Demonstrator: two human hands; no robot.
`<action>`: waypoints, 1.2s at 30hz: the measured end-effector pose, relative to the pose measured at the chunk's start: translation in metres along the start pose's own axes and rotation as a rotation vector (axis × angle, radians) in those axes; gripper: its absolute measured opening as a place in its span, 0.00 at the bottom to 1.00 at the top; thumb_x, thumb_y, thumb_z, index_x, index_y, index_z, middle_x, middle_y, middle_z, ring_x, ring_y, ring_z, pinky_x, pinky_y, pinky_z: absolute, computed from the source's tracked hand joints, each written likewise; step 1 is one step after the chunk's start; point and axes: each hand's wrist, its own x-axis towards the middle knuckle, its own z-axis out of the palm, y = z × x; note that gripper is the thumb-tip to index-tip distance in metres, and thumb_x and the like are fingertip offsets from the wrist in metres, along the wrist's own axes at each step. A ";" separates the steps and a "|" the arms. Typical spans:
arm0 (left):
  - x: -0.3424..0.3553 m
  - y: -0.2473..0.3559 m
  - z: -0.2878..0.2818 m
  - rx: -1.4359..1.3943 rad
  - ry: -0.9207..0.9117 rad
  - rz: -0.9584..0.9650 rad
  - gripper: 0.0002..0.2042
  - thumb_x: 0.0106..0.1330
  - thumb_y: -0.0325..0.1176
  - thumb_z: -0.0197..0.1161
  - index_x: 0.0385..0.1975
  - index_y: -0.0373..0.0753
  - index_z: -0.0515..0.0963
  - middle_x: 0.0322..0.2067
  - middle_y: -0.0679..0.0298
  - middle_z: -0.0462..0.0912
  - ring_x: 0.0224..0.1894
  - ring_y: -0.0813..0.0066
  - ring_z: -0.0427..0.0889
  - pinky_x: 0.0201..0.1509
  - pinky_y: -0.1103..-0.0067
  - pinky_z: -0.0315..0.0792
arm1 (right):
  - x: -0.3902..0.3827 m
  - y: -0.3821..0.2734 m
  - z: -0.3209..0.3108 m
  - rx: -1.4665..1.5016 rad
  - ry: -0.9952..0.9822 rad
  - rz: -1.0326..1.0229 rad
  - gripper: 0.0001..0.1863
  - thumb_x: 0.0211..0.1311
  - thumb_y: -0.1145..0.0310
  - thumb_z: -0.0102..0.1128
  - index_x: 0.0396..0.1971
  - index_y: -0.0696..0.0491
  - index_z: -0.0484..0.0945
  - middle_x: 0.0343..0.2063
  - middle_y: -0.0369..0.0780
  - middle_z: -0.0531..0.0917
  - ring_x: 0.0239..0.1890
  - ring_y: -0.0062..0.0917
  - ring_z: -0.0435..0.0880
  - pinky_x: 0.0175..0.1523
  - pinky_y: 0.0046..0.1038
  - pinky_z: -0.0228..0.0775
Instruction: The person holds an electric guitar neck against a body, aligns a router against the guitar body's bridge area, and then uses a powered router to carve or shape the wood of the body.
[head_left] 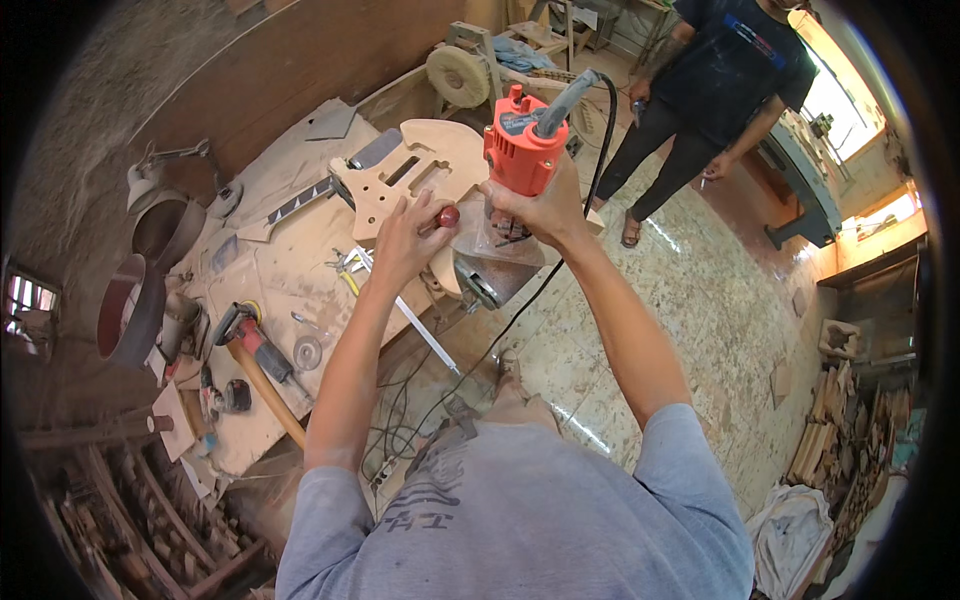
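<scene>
My right hand [545, 208] is wrapped round the lower part of an orange-red handheld router [525, 150], which stands upright with its grey cable end on top. With its fingertips my left hand [403, 243] grips a round dark-red knob [449, 216] beside the router's clear base plate [480, 240]. Under and beside the base lies a pale wooden electric guitar body [440, 150] with cut-out pockets. The router's bit is hidden. Below the base sticks out a grey metal part [495, 278] whose kind I cannot tell.
The workbench [265, 345] holds a caliper [415, 325], an angle grinder [262, 350] and a desk lamp [180, 175]. A black cable [530, 305] drops to the dusty floor [650, 300]. Another person [700, 95] stands at the far right. Wood scraps [830, 430] are piled at right.
</scene>
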 end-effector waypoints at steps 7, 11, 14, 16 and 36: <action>0.001 -0.007 0.004 -0.036 -0.028 0.054 0.21 0.64 0.44 0.73 0.56 0.49 0.85 0.59 0.45 0.83 0.65 0.44 0.80 0.80 0.55 0.62 | -0.003 -0.003 -0.004 -0.030 -0.012 0.019 0.29 0.51 0.66 0.80 0.52 0.57 0.78 0.37 0.37 0.86 0.32 0.20 0.86 0.37 0.26 0.82; 0.004 -0.004 0.014 0.020 0.036 0.025 0.20 0.65 0.44 0.72 0.57 0.50 0.85 0.61 0.42 0.82 0.63 0.42 0.80 0.79 0.55 0.63 | 0.007 0.009 -0.010 0.003 -0.045 0.029 0.28 0.52 0.66 0.80 0.52 0.57 0.78 0.38 0.37 0.86 0.35 0.22 0.87 0.39 0.28 0.84; 0.007 -0.007 0.018 0.042 0.052 0.004 0.21 0.65 0.45 0.72 0.58 0.50 0.85 0.62 0.42 0.80 0.63 0.40 0.79 0.79 0.55 0.64 | 0.013 0.011 -0.010 0.025 -0.047 0.024 0.28 0.52 0.66 0.80 0.51 0.57 0.77 0.39 0.38 0.86 0.37 0.22 0.88 0.39 0.28 0.85; 0.008 -0.014 0.021 0.034 0.050 0.030 0.22 0.65 0.45 0.73 0.58 0.50 0.84 0.62 0.42 0.81 0.64 0.39 0.79 0.79 0.56 0.64 | 0.013 0.012 -0.010 0.021 -0.040 0.025 0.28 0.52 0.66 0.80 0.51 0.57 0.78 0.39 0.37 0.86 0.37 0.22 0.87 0.40 0.28 0.85; 0.004 -0.002 0.025 0.046 0.061 0.031 0.20 0.64 0.44 0.74 0.56 0.50 0.86 0.56 0.49 0.86 0.69 0.47 0.77 0.82 0.54 0.58 | 0.005 0.016 -0.019 -0.004 -0.019 0.007 0.28 0.51 0.64 0.80 0.50 0.58 0.79 0.39 0.37 0.86 0.37 0.22 0.87 0.43 0.28 0.85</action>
